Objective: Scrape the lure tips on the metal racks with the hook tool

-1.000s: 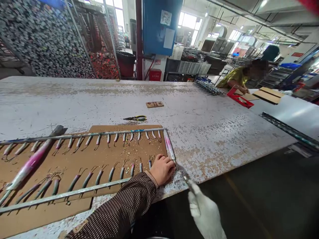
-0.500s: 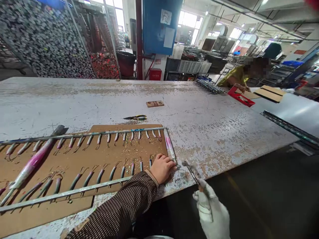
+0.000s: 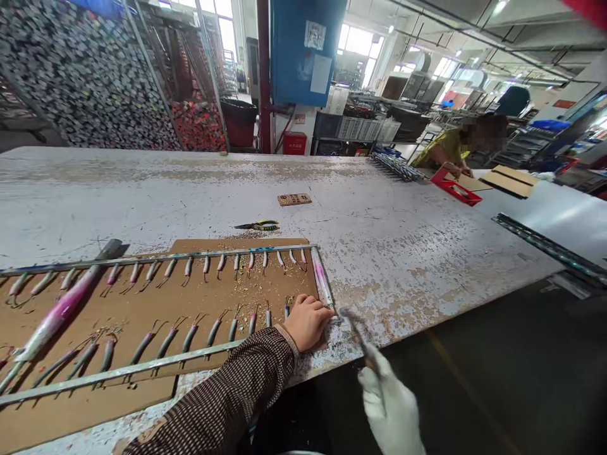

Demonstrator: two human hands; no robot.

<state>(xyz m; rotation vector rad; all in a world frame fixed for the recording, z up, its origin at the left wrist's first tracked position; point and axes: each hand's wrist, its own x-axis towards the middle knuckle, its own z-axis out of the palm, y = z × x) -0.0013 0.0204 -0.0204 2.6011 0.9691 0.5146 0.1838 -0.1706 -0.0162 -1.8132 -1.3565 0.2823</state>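
While right fingers [image 3: 368, 382] clasp it, the tool [image 3: 355, 332] protrudes.

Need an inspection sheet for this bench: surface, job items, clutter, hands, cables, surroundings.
Surface: white table, coating worn and patchy; cardboard under part of the job.
Job items: metal frame, pink paint on its end bar, wire-tipped prongs along both long bars; tool, head blurred.
Clutter: pliers, wooden tag, scattered flakes.
Hands: left hand bare, at the frame's near right corner, grip unclear; right hand, white-gloved, holds the tool.
Cables: nothing seen on the table.
Surroundings: co-worker at far right; blue cabinet and stacked bars beyond the table.
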